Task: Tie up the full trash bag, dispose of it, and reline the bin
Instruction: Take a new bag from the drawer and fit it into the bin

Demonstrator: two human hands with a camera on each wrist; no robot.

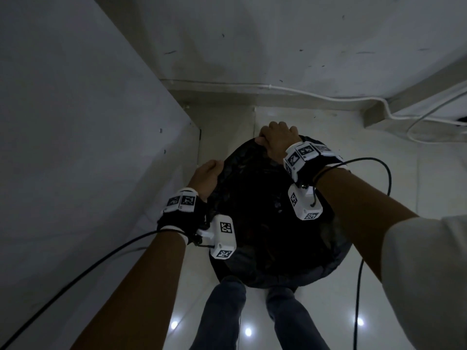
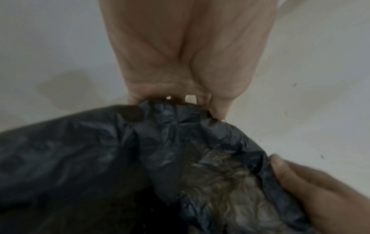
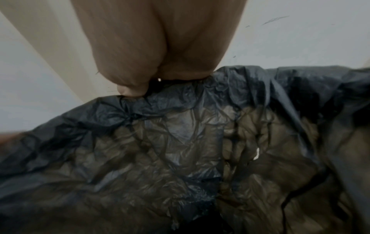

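Both fists clamp the bag (image 1: 273,223) edge, left hand (image 1: 206,176) at the side, right hand (image 1: 278,140) at the far rim, probably gathering it for tying.

Black crinkled bag (image 1: 265,223), glossy white floor (image 1: 379,248), grey-white wall (image 1: 278,34), white cable (image 1: 328,97), black-and-white checked wrist tags (image 1: 226,227), dark blue jeans (image 1: 219,314).

Both hands, left (image 1: 206,174) and right (image 1: 278,137), gripping the black trash bag's (image 1: 265,223) rim, over white floor (image 1: 391,223).
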